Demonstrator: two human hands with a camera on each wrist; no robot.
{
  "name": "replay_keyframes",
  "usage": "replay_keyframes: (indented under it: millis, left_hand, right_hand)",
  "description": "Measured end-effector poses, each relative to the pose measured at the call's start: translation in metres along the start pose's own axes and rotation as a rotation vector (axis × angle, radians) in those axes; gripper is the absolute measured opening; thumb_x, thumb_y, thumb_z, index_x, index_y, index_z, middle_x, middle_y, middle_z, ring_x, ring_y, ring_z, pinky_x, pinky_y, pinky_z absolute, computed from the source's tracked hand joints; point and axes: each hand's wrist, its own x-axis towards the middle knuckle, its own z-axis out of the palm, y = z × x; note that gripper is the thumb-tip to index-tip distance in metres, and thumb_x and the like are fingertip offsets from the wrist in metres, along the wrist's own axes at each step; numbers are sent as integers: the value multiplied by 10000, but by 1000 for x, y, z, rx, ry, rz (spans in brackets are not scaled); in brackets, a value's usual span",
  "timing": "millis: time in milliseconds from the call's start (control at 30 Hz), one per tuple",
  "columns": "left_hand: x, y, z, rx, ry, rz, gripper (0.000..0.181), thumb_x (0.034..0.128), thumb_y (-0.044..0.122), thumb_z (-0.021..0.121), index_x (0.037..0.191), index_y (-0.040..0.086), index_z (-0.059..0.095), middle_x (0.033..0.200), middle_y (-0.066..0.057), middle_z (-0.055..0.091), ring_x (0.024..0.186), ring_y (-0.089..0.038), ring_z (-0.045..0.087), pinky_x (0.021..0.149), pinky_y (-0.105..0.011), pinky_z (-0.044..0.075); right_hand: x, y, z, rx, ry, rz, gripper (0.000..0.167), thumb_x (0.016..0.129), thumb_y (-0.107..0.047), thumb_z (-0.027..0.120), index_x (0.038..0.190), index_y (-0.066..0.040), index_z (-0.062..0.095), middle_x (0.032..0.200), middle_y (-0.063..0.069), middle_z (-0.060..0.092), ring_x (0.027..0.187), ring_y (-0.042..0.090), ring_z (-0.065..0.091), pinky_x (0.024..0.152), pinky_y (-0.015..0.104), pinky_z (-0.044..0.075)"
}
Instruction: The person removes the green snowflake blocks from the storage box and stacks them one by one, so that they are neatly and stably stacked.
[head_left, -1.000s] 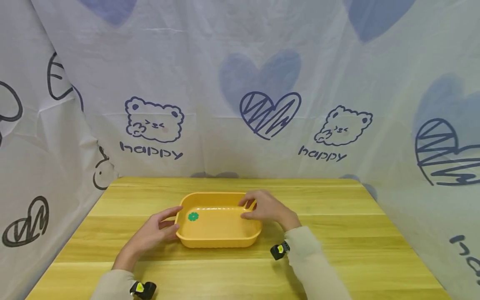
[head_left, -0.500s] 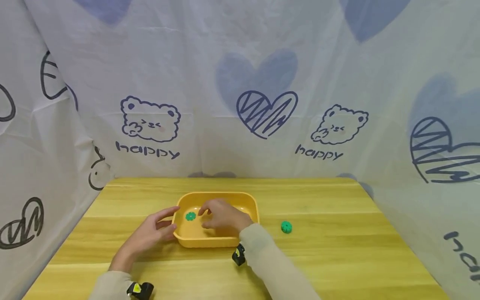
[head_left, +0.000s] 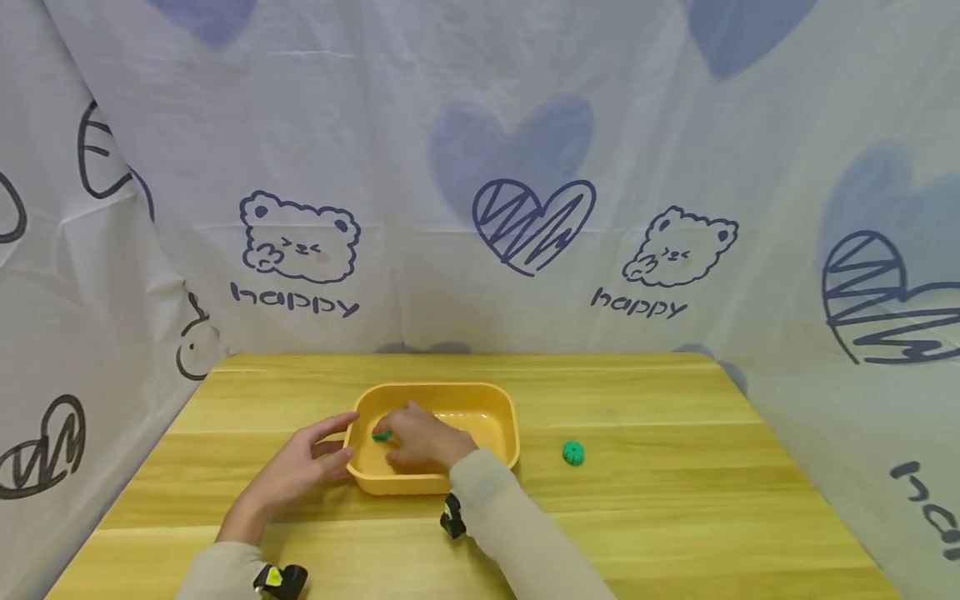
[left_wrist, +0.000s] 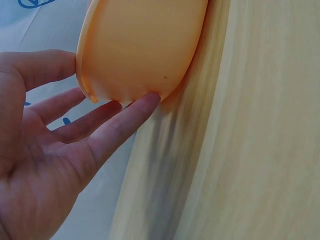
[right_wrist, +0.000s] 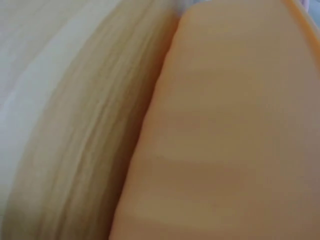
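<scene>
A shallow yellow plastic tray (head_left: 480, 400) stands on the table. My left hand (head_left: 303, 462) touches its left end with spread fingers; in the left wrist view the fingertips rest against the outside of the tray (left_wrist: 140, 45). My right hand (head_left: 427, 437) is inside the tray, its bent index finger over a small green notched disc (head_left: 381, 437) near the left end. That finger covers part of the disc, and a gap shows between finger and thumb. Another green notched piece (head_left: 573, 452) lies on the table right of the tray. In the right wrist view only the tray's outer wall (right_wrist: 215, 125) and wood show.
The wooden table (head_left: 675, 500) has light striped grain. A white cloth (head_left: 420, 275) printed with hearts and bears hangs behind it and along both sides.
My right hand has moved left from the tray's right end to the disc at the left. The green piece on the table, hidden at first, is now visible. My left hand stays put.
</scene>
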Motion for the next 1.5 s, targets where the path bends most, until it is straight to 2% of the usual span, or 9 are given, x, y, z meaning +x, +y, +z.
replay_keyframes:
  millis: [200,300,400,733,1233,1500]
  left_hand:
    - [0,0,0,-2,5,1,629,1031,64,581,1590,-31,309,1655,-316,254,1397,-519,471,936,-319,641]
    - [0,-1,1,-2,6,5,629,1030,63,580,1589,-32,310,1655,-315,256,1394,-521,474,936,-321,641]
    - [0,-1,1,0,5,8,629,1030,67,582,1591,-26,312,1659,-310,251,1395,-519,474,940,-318,639]
    - [-1,-3,1,12,8,-4,639,1029,105,603,1593,-3,325,1671,-290,244,1407,-504,472,950,-319,636]
    - [-1,-4,-1,27,5,2,652,1026,131,615,1598,13,324,1672,-285,248,1405,-497,481,970,-307,626]
    - [-1,-4,-1,26,9,4,645,1025,123,613,1593,6,330,1665,-293,256,1393,-500,488,955,-306,632]
  right_hand:
    - [1,1,1,-5,63,-52,264,908,-47,748,1162,-110,787,1157,-26,780,1036,107,667,952,168,553]
    - [0,3,1,13,67,-69,211,891,-17,758,1081,-96,808,1052,-8,793,891,74,654,838,132,559]
    - [-1,4,1,27,53,-60,192,884,-15,760,1054,-90,807,1009,-4,789,829,63,616,792,132,551]
    - [-9,4,-3,104,22,-38,176,850,-3,767,1005,-82,792,956,-8,767,798,54,615,723,132,543]
    - [-15,7,-4,97,41,-81,65,864,-77,783,928,-72,776,858,-14,735,692,52,562,627,115,505]
    - [-19,9,-8,101,25,-63,94,876,-152,810,934,-86,777,862,-36,721,715,47,577,655,121,519]
